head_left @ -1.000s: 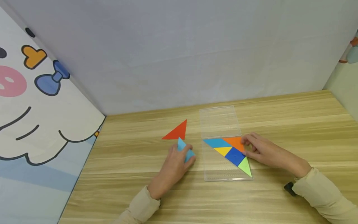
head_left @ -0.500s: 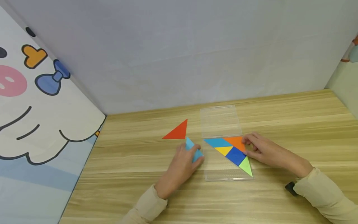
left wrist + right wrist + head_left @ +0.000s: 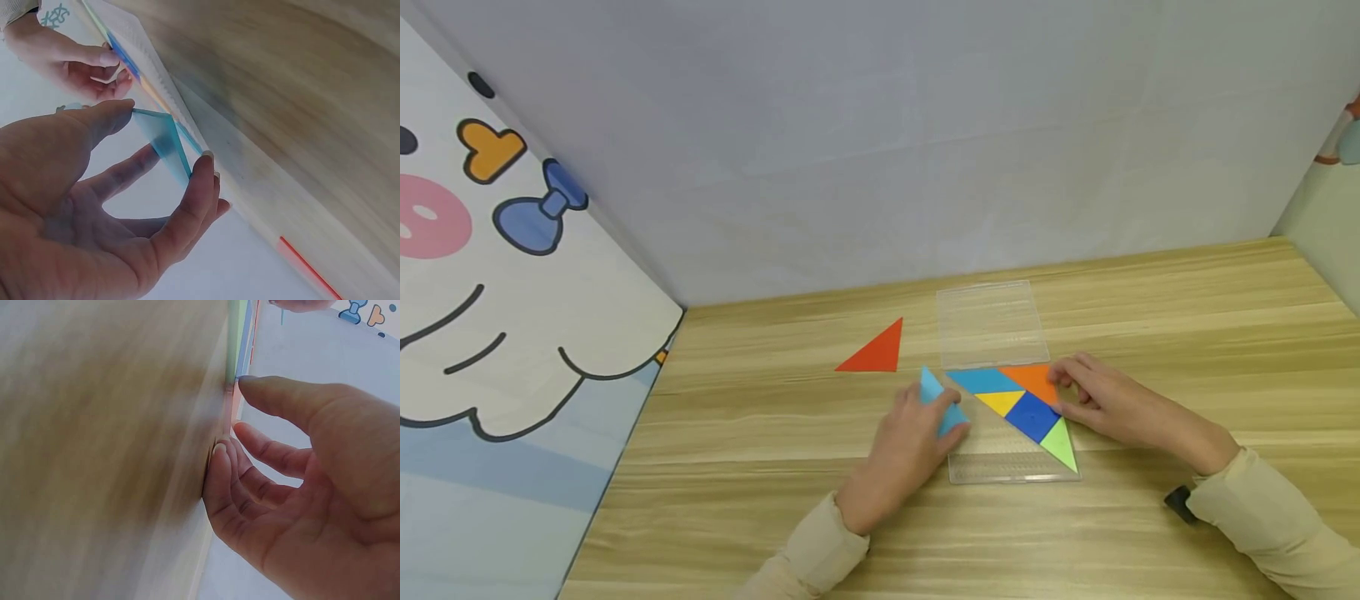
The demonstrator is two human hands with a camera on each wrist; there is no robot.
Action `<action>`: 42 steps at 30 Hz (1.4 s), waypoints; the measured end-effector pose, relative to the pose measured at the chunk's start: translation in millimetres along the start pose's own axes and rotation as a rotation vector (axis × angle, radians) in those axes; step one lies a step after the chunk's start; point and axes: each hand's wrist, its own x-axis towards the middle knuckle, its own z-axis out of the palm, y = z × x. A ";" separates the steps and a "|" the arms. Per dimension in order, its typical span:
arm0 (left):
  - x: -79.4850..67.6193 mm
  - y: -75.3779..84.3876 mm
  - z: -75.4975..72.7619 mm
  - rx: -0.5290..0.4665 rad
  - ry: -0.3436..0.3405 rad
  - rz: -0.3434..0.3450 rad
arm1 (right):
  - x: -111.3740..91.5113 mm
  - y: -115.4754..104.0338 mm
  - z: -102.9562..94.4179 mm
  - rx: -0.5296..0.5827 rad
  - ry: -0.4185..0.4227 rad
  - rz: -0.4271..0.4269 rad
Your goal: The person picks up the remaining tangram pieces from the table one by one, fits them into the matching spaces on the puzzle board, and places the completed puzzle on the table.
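Note:
My left hand (image 3: 904, 446) pinches a light blue triangular tangram piece (image 3: 164, 140) between thumb and fingertips, tilted above the left edge of the clear plastic tray (image 3: 967, 468). Lying in the tray are a blue parallelogram (image 3: 985, 381), an orange triangle (image 3: 1032, 380), a yellow triangle (image 3: 1000, 402), a dark blue square (image 3: 1032, 417) and a green triangle (image 3: 1062, 446). At the tray's right edge rests my right hand (image 3: 1108, 402), fingers loosely bent, thumb and fingertips touching by the orange triangle and dark blue square.
A red triangle (image 3: 877, 348) lies on the wooden table (image 3: 760, 433), left of the tray. Behind the tray extends a clear flat panel (image 3: 991, 325). A pale cloth wall (image 3: 880, 158) closes off the table's back, and a cartoon-printed panel (image 3: 550, 317) stands at the left.
My left hand has moved right with the light blue triangle, from beside the tray to over its left edge. My right hand and the pieces in the tray stay in place.

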 end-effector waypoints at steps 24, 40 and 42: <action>2.0 28.5 16.5 0.276 0.059 0.050 | 0.3 1.0 0.6 -0.007 0.007 -0.012; -6.2 32.5 21.8 0.280 0.101 0.025 | -5.9 -11.0 1.6 -0.006 0.001 0.014; -7.6 32.0 21.0 0.270 0.105 0.030 | -6.5 -13.0 1.7 -0.002 -0.004 0.025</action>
